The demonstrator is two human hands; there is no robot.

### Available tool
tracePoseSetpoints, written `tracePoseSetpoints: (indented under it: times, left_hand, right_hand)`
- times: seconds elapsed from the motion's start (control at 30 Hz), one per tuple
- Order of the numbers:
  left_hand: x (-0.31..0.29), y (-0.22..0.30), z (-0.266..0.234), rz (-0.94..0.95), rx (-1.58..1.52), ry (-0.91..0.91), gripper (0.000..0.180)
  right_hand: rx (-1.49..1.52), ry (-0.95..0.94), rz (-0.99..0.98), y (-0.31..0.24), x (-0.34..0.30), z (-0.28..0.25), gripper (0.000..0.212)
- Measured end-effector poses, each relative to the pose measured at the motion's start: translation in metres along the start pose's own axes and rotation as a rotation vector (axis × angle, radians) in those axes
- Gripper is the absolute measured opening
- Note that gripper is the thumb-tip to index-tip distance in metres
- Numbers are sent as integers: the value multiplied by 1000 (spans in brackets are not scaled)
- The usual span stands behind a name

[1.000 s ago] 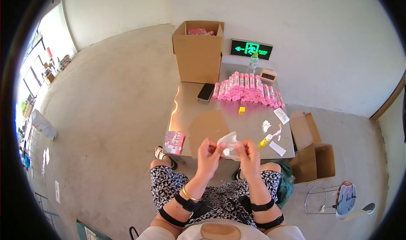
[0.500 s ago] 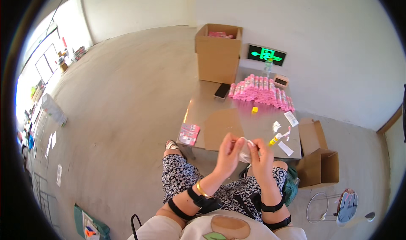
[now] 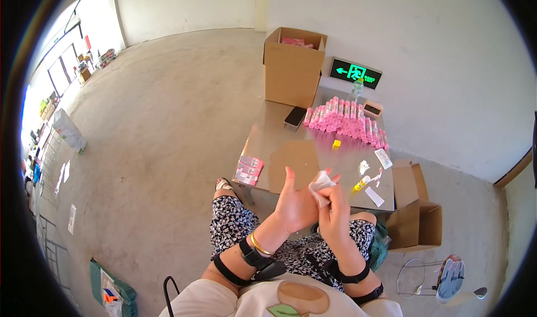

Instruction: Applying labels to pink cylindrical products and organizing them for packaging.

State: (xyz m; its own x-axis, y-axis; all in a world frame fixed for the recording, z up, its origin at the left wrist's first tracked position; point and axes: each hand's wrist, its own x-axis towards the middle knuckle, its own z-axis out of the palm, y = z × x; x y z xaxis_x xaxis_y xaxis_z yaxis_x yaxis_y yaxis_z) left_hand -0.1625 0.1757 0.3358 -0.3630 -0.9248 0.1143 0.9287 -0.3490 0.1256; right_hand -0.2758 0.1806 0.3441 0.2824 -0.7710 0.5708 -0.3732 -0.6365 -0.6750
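I see my left hand (image 3: 295, 204) and right hand (image 3: 334, 209) raised over my lap, both pinching a small clear plastic wrapper (image 3: 322, 182) between them. Behind it, the metal table (image 3: 263, 143) carries a row of pink tubes (image 3: 345, 120), a phone (image 3: 295, 116) and a tall cardboard box (image 3: 292, 68). The wrapper's contents are too small to make out.

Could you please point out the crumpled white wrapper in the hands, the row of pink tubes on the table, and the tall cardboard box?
crumpled white wrapper (image 3: 321, 181): head view, on its bunched middle.
row of pink tubes (image 3: 347, 119): head view, mid-row.
tall cardboard box (image 3: 291, 74): head view, on its front wall.
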Motion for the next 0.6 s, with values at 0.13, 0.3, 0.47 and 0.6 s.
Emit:
tracePoseSetpoints:
  times: [0.13,0.3,0.47,0.6]
  left_hand:
    - [4,-1,-4,37,210,-95,96]
    - [2,-8,6,91,302,-96,96]
    - [0,-15,12,120,133,-21,92]
    - [10,-6,-9,181,116,-92,93]
  right_hand:
    - [103,-201,-132,-30,-3,-4,12]
    - [-48,-198,-29,-26,3,-6,36]
    - [-268,-147,-199,-21,2,-10,45]
    - [-163,-196,-226,-28,-6,1,42]
